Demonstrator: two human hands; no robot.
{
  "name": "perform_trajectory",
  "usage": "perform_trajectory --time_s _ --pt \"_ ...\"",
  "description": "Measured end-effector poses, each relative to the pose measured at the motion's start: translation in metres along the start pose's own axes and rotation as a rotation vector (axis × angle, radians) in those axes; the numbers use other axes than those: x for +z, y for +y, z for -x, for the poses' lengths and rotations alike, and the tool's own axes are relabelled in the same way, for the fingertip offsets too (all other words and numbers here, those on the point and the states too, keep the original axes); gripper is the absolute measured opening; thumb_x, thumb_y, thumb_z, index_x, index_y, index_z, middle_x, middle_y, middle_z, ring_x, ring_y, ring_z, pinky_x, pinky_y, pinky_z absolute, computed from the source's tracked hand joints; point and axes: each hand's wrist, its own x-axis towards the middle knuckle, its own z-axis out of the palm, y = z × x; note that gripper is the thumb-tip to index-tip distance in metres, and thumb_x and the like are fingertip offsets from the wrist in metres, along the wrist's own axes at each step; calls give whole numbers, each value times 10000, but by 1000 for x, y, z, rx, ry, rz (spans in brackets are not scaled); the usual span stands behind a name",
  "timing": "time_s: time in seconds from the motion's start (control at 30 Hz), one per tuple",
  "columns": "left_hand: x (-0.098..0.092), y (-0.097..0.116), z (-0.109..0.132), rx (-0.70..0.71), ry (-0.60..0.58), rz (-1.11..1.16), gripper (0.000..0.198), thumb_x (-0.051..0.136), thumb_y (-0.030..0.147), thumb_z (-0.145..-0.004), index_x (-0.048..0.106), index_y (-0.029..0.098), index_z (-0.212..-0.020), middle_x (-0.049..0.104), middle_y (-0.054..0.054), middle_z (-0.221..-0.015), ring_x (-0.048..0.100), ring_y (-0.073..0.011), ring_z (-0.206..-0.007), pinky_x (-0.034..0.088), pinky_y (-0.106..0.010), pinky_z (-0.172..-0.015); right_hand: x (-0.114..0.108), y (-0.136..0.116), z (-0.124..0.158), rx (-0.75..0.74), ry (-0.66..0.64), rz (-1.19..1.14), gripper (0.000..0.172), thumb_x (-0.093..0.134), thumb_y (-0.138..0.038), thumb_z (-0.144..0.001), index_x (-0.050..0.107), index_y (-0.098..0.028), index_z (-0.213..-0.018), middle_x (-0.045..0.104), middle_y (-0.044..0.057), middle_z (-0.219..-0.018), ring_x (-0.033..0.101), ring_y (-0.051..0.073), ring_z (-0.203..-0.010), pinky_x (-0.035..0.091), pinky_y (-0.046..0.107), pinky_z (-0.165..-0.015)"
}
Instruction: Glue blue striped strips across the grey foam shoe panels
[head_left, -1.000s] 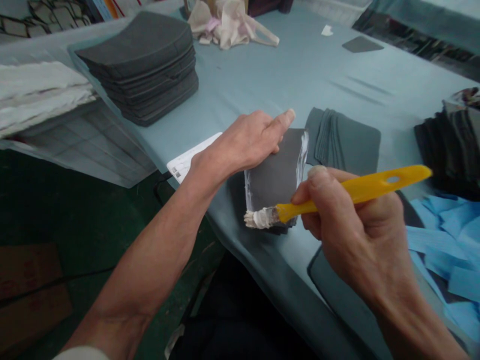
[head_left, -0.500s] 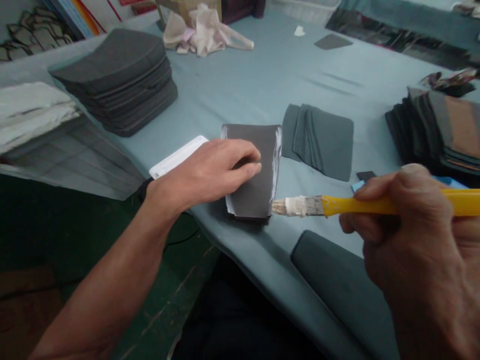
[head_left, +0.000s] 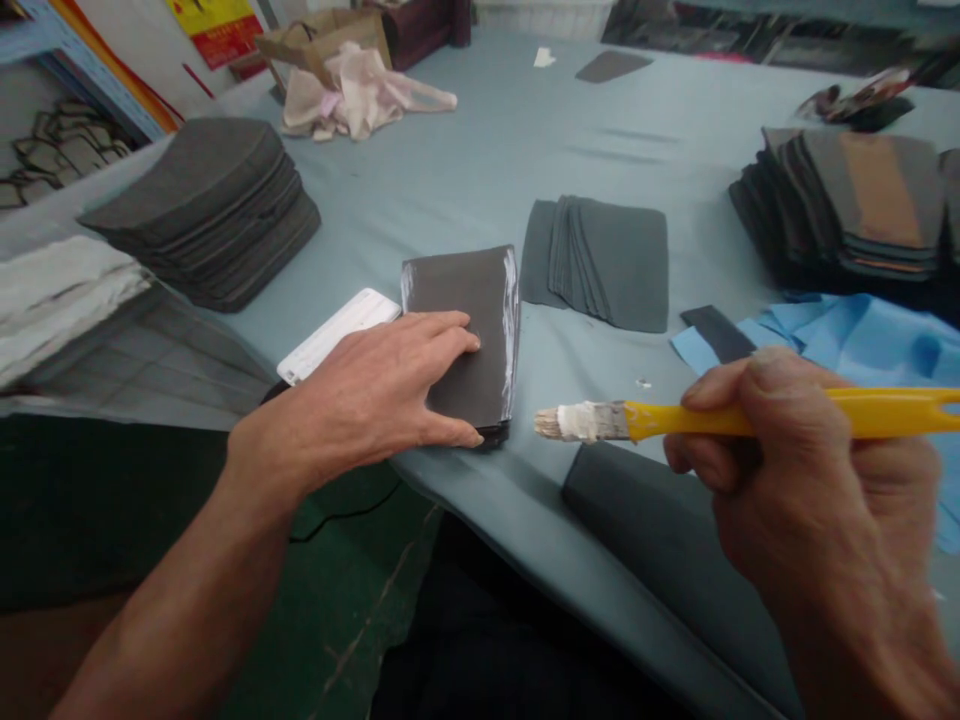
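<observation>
My right hand (head_left: 795,470) is drawing the brush away from the stack, which has slid a little to the left under my other palm since the earlier view. In the head view, I am pressing my open left hand (head_left: 367,400) flat on a stack of dark grey foam pieces (head_left: 469,335), with wet white glue (head_left: 511,330) streaking its right edge. The stack is resting on the pale blue cloth-covered bench (head_left: 600,150), near its front edge. My right hand is closing around a yellow plastic-handled brush (head_left: 720,420), its glue-clogged bristles (head_left: 559,423) hovering just beside the stack without touching it. A white rectangular card (head_left: 337,335) is lying just left of the stack. A fanned row of grey foam pieces (head_left: 600,265) is lying beyond it, and a tall stack of dark grey foam shapes (head_left: 202,210) is standing farther left. Crumpled blue fabric (head_left: 847,345) is spreading out near my right hand.
</observation>
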Motion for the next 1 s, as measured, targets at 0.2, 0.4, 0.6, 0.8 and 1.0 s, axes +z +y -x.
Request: perform_trajectory --time_s 0.2,0.4,0.6,0.8,1.0 --pt "-2 -10 0 10 -3 82 834 791 717 -822 612 240 -1482 481 -104 -1701 481 -367 -1538 371 -501 -1284 -8 3 4 14 3 -26 376 702 -530 -1001 693 -236 -767 481 -59 -477 473 111 -451 360 241 -450" --pt "-7 -15 4 -11 -32 157 743 698 749 -877 629 291 -1458 477 -64 -1706 470 -325 -1551 330 -476 -1303 -17 5 7 50 14 -49 379 720 -564 -965 682 -235 -780 474 -63 -484 468 114 -462 358 244 -456" --pt "-7 2 12 -27 -1 74 525 577 525 -951 645 274 -1407 544 -71 -1658 517 -318 -1522 357 -498 -1279 -35 7 7 47 102 -89 418 731 -607 -942 674 -230 -771 515 -46 -517 474 114 -462 376 247 -448" --pt "6 36 13 -32 99 -80 472 492 267 -904 658 184 -1338 624 -171 -1564 585 -358 -1457 254 -628 -1294 -61 9 15 62 214 -64 398 734 -590 -935 677 -233 -769 545 -29 -547 478 116 -449 343 241 -407" --pt "10 37 6 -108 236 -84 263 518 295 -929 682 244 -1129 797 -110 -1255 740 -366 -1143 522 -547 -1021 -82 8 22 75 357 -169 291 824 -418 -845 687 -216 -688 591 -5 -605 510 104 -446 333 236 -399"
